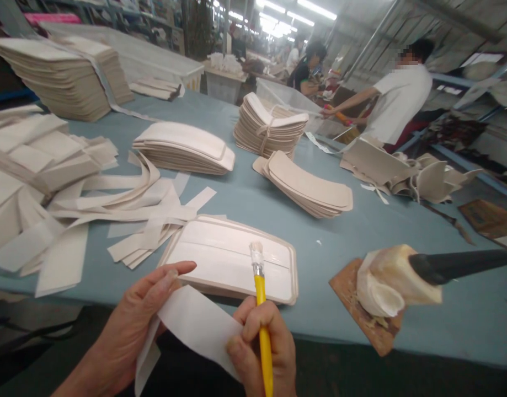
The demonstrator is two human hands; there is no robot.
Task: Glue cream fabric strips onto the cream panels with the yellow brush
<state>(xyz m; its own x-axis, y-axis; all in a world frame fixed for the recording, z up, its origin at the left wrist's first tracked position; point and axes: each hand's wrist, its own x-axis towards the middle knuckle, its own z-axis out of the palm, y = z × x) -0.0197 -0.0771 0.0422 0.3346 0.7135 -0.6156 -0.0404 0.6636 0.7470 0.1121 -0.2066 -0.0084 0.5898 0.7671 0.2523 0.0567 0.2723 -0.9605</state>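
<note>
My right hand [261, 344] is closed round a yellow-handled brush [259, 298], whose bristles rest over a flat cream piece [232, 259] near the table's front edge. The thumb of that hand also pinches one end of a white strip [195, 322]. My left hand [141, 325] holds the strip's other end from beneath, its forefinger stretched toward the cream piece.
Loose white strips [124, 215] litter the blue table [245, 193] at left. Stacks of cream pieces [182, 148] stand beyond. A glue-caked tool with a black handle [396, 281] lies on a brown board at right. Other people work at the far end.
</note>
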